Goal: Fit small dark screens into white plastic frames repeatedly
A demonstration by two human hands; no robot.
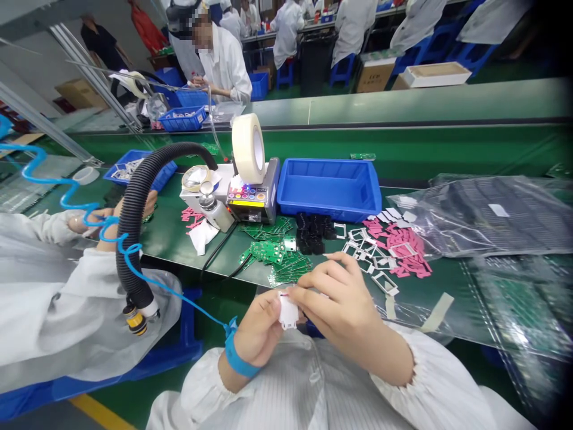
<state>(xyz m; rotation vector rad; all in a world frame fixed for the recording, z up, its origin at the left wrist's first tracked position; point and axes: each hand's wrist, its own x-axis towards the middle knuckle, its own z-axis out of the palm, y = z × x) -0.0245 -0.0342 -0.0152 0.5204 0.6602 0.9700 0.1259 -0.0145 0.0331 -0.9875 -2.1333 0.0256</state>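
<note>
A small white plastic part (287, 312) is held upright in front of my chest. My left hand (259, 328), with a blue strap at its wrist, pinches the part's left side between thumb and fingers. My right hand (342, 298) is closed on its upper right edge, its fingertips partly hidden. Just beyond my hands lie green circuit boards (290, 269), a pile of black parts (313, 233), white frames (385, 283) and pink pieces (407, 248).
A blue bin (329, 188) stands behind the parts, beside a tape roll (248, 149) on a device. A black hose (138, 203) and a coiled blue cord arch at left, near another person's hands. Plastic-wrapped sheets (501, 209) lie at right.
</note>
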